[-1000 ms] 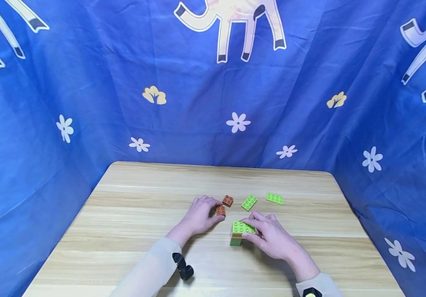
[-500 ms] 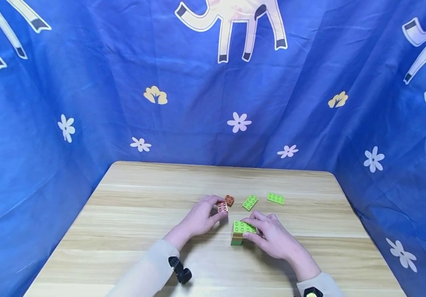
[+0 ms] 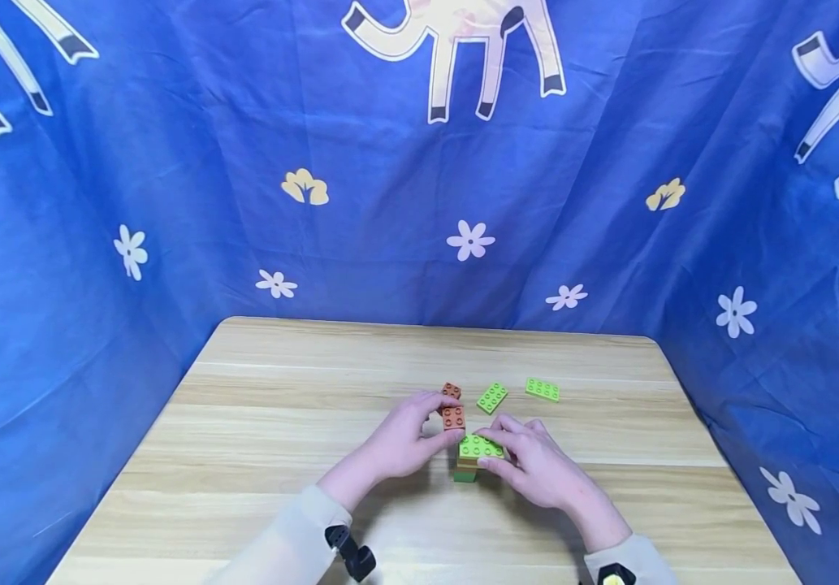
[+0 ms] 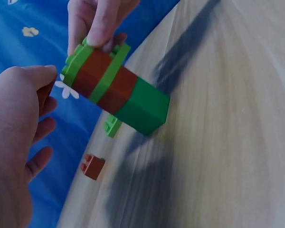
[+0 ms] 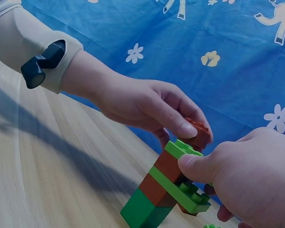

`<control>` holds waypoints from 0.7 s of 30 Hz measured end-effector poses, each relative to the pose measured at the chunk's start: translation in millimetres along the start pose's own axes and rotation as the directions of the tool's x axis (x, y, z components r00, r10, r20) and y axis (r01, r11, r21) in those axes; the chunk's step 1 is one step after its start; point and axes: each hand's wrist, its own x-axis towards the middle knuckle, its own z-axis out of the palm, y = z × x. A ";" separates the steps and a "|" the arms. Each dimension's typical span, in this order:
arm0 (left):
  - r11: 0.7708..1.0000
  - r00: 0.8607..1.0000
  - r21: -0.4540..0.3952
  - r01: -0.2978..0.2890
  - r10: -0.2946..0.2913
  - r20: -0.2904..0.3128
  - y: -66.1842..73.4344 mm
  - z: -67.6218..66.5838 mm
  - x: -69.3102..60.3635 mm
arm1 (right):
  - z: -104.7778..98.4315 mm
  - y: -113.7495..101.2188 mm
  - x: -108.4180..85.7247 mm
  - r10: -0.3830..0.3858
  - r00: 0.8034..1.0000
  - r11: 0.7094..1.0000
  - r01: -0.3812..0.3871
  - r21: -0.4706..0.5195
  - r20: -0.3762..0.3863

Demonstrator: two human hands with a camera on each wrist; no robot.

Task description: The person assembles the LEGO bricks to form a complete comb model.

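Hanging behind a wood-grain table [image 3: 280, 406], a blue printed curtain [image 3: 375, 211] fills the background. The right hand [image 3: 532, 470] grips the upper part of an upright stack of green and brown toy bricks [image 4: 115, 88] on the table. The left hand [image 3: 400, 443] pinches a reddish-brown four-stud brick [image 3: 453, 420] near the stack's top. Farther back lie two lime eight-stud plates [image 3: 492, 398] and a second reddish-brown brick [image 3: 451, 391].
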 end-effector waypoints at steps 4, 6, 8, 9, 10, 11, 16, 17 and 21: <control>1.000 1.000 -0.006 -0.024 0.024 0.014 7.0 0.1 -2.3 | 0.2 1.0 0.1 -0.001 1.000 1.000 0.001 0.001 0.005; 0.999 0.999 -0.008 -0.040 0.041 0.016 9.1 1.2 -2.8 | 0.5 1.5 -0.1 0.003 1.000 1.000 -0.003 0.005 0.010; 0.998 0.998 -0.008 -0.063 0.063 0.016 10.5 2.5 -2.8 | 0.6 1.7 -0.3 0.007 1.000 1.000 -0.007 0.007 0.015; 0.997 0.997 -0.011 -0.071 0.071 0.017 11.6 2.8 -2.9 | 0.6 1.7 -0.4 0.008 1.000 1.000 -0.008 0.007 0.016; 0.997 0.997 -0.013 -0.078 0.078 0.017 12.3 3.4 -3.0 | 0.5 1.6 -0.4 0.008 1.000 1.000 -0.008 0.006 0.017; 0.997 0.996 -0.015 -0.081 0.082 0.018 13.1 3.8 -3.1 | 0.4 1.5 -0.5 0.008 1.000 1.000 -0.008 0.005 0.017; 0.995 0.994 -0.005 -0.103 0.103 0.026 15.9 6.4 -3.5 | 0.3 1.2 -1.0 0.008 1.000 1.000 -0.008 -0.001 0.017; 0.994 0.994 -0.003 -0.108 0.108 0.027 16.3 6.9 -3.6 | 0.4 1.3 -1.1 0.007 1.000 1.000 -0.007 -0.001 0.017; 0.993 0.993 0.002 -0.119 0.119 0.027 17.2 8.9 -3.8 | 0.8 1.3 -1.1 -0.001 1.000 1.000 0.001 -0.001 0.012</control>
